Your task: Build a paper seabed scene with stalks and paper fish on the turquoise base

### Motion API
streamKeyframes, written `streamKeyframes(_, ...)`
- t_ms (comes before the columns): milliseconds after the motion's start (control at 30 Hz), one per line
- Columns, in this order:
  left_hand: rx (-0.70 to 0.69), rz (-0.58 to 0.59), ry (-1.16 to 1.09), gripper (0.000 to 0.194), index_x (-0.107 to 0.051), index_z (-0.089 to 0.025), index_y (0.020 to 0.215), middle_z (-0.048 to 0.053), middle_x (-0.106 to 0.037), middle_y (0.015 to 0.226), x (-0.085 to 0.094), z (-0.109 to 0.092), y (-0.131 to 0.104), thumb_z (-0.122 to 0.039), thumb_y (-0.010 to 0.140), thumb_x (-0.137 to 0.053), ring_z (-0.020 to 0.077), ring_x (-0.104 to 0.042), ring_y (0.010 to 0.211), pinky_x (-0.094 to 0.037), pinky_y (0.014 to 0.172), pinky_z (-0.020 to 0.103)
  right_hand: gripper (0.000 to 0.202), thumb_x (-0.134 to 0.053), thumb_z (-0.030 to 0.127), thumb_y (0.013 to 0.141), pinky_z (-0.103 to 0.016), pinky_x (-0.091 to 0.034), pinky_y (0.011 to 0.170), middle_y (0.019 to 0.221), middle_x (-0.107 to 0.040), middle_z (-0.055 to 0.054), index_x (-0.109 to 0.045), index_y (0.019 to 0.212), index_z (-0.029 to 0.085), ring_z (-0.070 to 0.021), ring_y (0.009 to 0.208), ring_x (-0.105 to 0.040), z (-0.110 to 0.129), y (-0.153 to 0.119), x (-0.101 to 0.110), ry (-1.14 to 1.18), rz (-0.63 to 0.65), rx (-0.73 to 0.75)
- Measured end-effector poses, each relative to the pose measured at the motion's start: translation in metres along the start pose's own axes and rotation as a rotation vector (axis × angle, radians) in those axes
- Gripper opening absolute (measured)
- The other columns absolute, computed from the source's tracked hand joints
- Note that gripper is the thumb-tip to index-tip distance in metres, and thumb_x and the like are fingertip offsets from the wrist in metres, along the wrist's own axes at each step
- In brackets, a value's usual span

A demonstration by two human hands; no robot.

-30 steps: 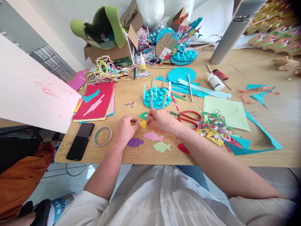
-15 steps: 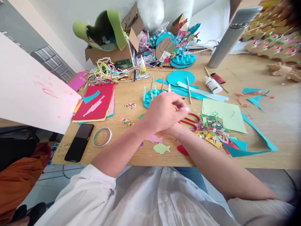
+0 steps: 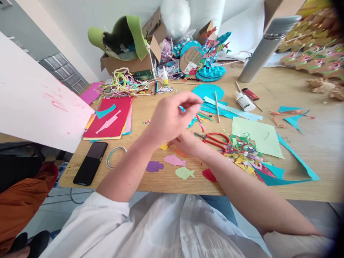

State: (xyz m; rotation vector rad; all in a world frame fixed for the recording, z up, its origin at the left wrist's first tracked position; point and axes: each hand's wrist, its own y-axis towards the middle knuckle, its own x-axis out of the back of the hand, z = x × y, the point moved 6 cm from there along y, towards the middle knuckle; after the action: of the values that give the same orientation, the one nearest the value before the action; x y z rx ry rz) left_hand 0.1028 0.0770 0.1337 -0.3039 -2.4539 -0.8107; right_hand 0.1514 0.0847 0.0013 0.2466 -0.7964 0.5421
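Note:
My left hand (image 3: 169,116) is raised over the middle of the table, its fingers bent and drawn toward the thumb. Whatever may be between its fingertips is too small to make out. Beneath it crosses my right hand (image 3: 186,143), reaching left near a yellow paper piece (image 3: 163,146); its fingers are mostly hidden. Close by lie an orange paper piece (image 3: 180,153), a pink paper fish (image 3: 174,160), a purple one (image 3: 155,166), a light green one (image 3: 185,173) and a red one (image 3: 209,175). The blue disc with paper curls (image 3: 191,123) is largely covered by my left hand.
Red-handled scissors (image 3: 217,138) lie beside paper scraps (image 3: 245,145). A phone (image 3: 90,163) and a tape roll (image 3: 116,156) are at the left. Farther back are a glue bottle (image 3: 245,101), a stick (image 3: 217,107) and a steel flask (image 3: 264,53).
My left hand has moved left and slightly up, uncovering the scissors. My right hand has also shifted left, toward the yellow paper piece. The curls on the blue disc are now covered.

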Motion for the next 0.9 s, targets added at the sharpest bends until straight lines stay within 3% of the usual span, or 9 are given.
streamKeyframes(67, 0.067, -0.11, 0.02, 0.016, -0.065, -0.019, 0.098, 0.001, -0.071, 0.091, 0.028, 0.017, -0.019, -0.017, 0.089, -0.052, 0.0135, -0.068, 0.086, -0.053, 0.077, 0.025, 0.02, -0.042, 0.012, 0.091, -0.023, -0.045, 0.072, 0.085, -0.074, -0.006, -0.061, 0.094, 0.014, -0.0134, 0.081, -0.065, -0.001, 0.002, 0.005, 0.106, -0.008, -0.063)
streamKeyframes(167, 0.162, -0.143, 0.138, 0.02, -0.064, -0.018, 0.101, 0.003, -0.071, 0.091, 0.041, 0.05, -0.051, -0.016, 0.091, -0.047, 0.0148, -0.068, 0.086, -0.053, 0.075, 0.026, 0.015, -0.043, 0.015, 0.09, -0.022, -0.041, 0.064, 0.082, -0.073, -0.003, -0.059, 0.089, 0.016, -0.0117, 0.07, -0.059, -0.004, 0.002, 0.015, 0.249, -0.029, -0.131)
streamKeyframes(300, 0.109, 0.011, 0.51, 0.028, -0.068, -0.016, 0.096, 0.008, -0.071, 0.096, 0.019, 0.077, -0.084, -0.005, 0.085, -0.044, 0.0216, -0.06, 0.099, -0.049, 0.092, 0.037, 0.013, -0.05, 0.018, 0.088, -0.024, -0.038, 0.064, 0.083, -0.065, -0.004, -0.062, 0.085, 0.015, -0.013, 0.069, -0.052, -0.009, 0.003, 0.025, 0.075, -0.145, -0.123)
streamKeyframes(467, 0.104, 0.233, 0.636, 0.033, -0.069, -0.014, 0.105, 0.01, -0.067, 0.105, -0.009, 0.09, -0.105, -0.004, 0.085, -0.044, 0.0237, -0.054, 0.107, -0.046, 0.098, 0.04, 0.021, -0.046, 0.014, 0.089, -0.03, -0.041, 0.078, 0.086, -0.059, -0.008, -0.067, 0.087, 0.014, -0.0192, 0.083, -0.053, -0.014, 0.004, 0.015, -0.187, -0.24, -0.031)
streamKeyframes(633, 0.122, 0.284, 0.723, 0.033, -0.066, -0.016, 0.116, 0.011, -0.063, 0.112, -0.017, 0.096, -0.109, -0.015, 0.09, -0.047, 0.0258, -0.05, 0.112, -0.044, 0.1, 0.044, 0.027, -0.041, 0.011, 0.089, -0.033, -0.04, 0.082, 0.085, -0.058, -0.009, -0.068, 0.09, 0.015, -0.0216, 0.084, -0.051, -0.017, 0.005, 0.005, -0.307, -0.278, 0.045)
streamKeyframes(900, 0.12, 0.346, 0.798, 0.032, -0.065, -0.021, 0.118, 0.011, -0.06, 0.109, -0.025, 0.096, -0.111, -0.022, 0.092, -0.045, 0.0276, -0.049, 0.113, -0.044, 0.098, 0.044, 0.03, -0.04, 0.009, 0.089, -0.031, -0.039, 0.081, 0.085, -0.057, -0.01, -0.069, 0.092, 0.014, -0.0218, 0.084, -0.049, -0.017, 0.006, 0.002, -0.37, -0.231, 0.006)
